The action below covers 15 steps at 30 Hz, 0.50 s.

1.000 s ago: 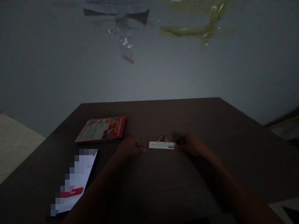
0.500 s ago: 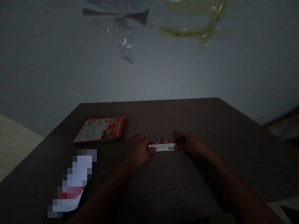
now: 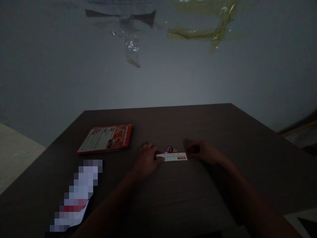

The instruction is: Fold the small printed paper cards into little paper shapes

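Observation:
A small folded paper strip (image 3: 173, 156), white with red ends and a coloured flap behind it, lies on the dark wooden table (image 3: 223, 132). My left hand (image 3: 148, 159) rests on its left end, thumb pressing the strip, fingers loosely curled. My right hand (image 3: 201, 152) pinches its right end with curled fingers. The room is dim and details of the fingers are hard to make out.
A red printed leaflet (image 3: 106, 138) lies flat to the left of my hands. A white and red paper, blurred out (image 3: 78, 195), lies near the table's front left edge. Clear tape and plastic scraps (image 3: 133, 49) stick to the grey wall behind.
My left hand moved right onto the strip's left end and its fingers spread a little. The strip now lies flatter and lower. The right hand stayed in place.

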Tool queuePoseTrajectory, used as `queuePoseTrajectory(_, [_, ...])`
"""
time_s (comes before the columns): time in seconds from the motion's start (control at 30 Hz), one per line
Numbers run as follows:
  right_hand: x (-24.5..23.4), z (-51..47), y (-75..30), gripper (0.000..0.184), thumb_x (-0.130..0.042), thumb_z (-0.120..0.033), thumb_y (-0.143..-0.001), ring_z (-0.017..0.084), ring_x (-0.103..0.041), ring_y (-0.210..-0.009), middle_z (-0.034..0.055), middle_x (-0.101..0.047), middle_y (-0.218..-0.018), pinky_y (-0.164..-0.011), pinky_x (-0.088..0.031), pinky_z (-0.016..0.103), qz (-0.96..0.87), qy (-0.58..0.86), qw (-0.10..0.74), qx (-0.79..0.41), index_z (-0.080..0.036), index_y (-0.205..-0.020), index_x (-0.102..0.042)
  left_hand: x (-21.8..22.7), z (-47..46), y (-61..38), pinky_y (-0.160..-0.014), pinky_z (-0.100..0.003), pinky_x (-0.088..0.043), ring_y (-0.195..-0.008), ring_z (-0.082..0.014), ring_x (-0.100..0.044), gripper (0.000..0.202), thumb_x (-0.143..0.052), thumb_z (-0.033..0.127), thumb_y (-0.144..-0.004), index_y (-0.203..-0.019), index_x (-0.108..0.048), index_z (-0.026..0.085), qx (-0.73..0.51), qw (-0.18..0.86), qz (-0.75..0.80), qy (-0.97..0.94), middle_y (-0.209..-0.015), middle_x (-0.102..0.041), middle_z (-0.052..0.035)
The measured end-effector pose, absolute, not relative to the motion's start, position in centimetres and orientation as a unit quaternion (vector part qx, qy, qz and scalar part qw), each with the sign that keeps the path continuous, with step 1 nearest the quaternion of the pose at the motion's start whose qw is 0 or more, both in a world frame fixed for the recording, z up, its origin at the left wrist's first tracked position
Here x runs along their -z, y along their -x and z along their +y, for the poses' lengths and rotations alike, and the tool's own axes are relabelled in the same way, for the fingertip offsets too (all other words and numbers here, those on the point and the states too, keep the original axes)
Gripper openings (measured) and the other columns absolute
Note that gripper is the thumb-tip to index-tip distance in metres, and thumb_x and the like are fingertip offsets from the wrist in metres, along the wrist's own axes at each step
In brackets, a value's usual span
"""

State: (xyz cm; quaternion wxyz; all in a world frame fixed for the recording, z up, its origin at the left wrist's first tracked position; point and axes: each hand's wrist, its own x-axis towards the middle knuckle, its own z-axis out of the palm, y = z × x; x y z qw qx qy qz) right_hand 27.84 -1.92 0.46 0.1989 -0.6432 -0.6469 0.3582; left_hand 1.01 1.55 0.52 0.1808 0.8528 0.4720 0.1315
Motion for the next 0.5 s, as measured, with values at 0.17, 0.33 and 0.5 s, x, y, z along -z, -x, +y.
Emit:
queuePoseTrajectory(0.17, [-0.4, -2.1, -25.8, 0.029, -0.063, -0.028, -0.073, 0.019, -0.062, -0.090, 0.0058, -0.067, -0.100, -0.082, -0.046, 0.032, -0.682, 0.608, 0.264, -0.309, -0.018, -0.101, -0.064, -0.5, 1.4, -1.2, -0.077, -0.032, -0.037, -0.093, -0.0209, -0.051, 0.016, -0.062, 0.031, -0.075, -0.087, -0.061, 0.020, -0.152, 0.189, 0.456, -0.856, -0.092, -0.059, -0.0035])
queuePoseTrajectory(0.33, [0.3, -1.9, -23.9, 0.034, -0.065, -0.025, -0.072, 0.019, -0.060, -0.091, 0.0054, -0.065, -0.100, -0.084, -0.045, 0.033, -0.710, 0.577, 0.280, -0.291, -0.019, -0.106, -0.061, -0.3, 1.2, -1.4, -0.078, -0.032, -0.038, -0.090, -0.0203, -0.052, 0.013, -0.063, 0.027, -0.075, -0.085, -0.060, 0.020, -0.166, 0.194, 0.457, -0.852, -0.089, -0.060, -0.0026])
queuePoseTrajectory(0.5, [1.0, -1.7, -23.5, 0.046, -0.063, -0.015, -0.071, 0.017, -0.060, -0.088, 0.0035, -0.064, -0.097, -0.082, -0.046, 0.031, -0.688, 0.555, 0.329, -0.332, -0.020, -0.116, -0.055, -0.3, 1.0, -1.5, -0.076, -0.032, -0.039, -0.085, -0.0196, -0.054, 0.010, -0.063, 0.026, -0.074, -0.082, -0.061, 0.020, -0.169, 0.211, 0.465, -0.843, -0.085, -0.061, -0.0022])
